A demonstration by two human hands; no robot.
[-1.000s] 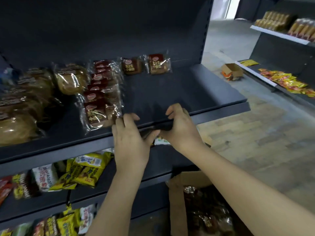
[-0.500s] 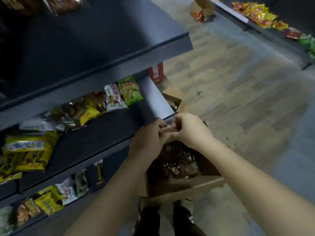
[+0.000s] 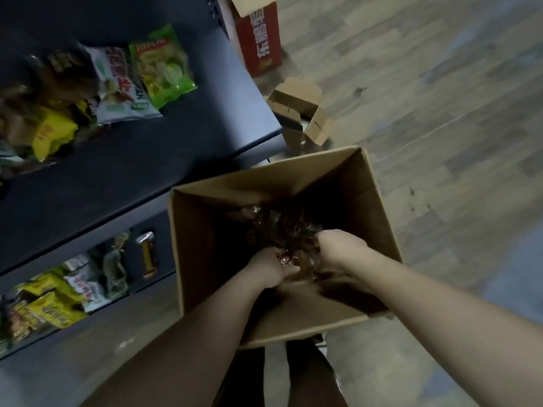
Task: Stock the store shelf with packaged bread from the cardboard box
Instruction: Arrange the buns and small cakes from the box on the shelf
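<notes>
Brown cardboard box (image 3: 379, 207), dark grey shelf (image 3: 147, 171).

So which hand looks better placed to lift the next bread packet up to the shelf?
Left, probably: the left hand curls round packaged bread in the cardboard box and lies on the shelf side; the right hand is farther.

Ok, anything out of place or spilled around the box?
A small carton lies open on the floor, flaps splayed, past the shelf end, near a red box. It looks like stray packaging. Nothing looks spilled.
</notes>
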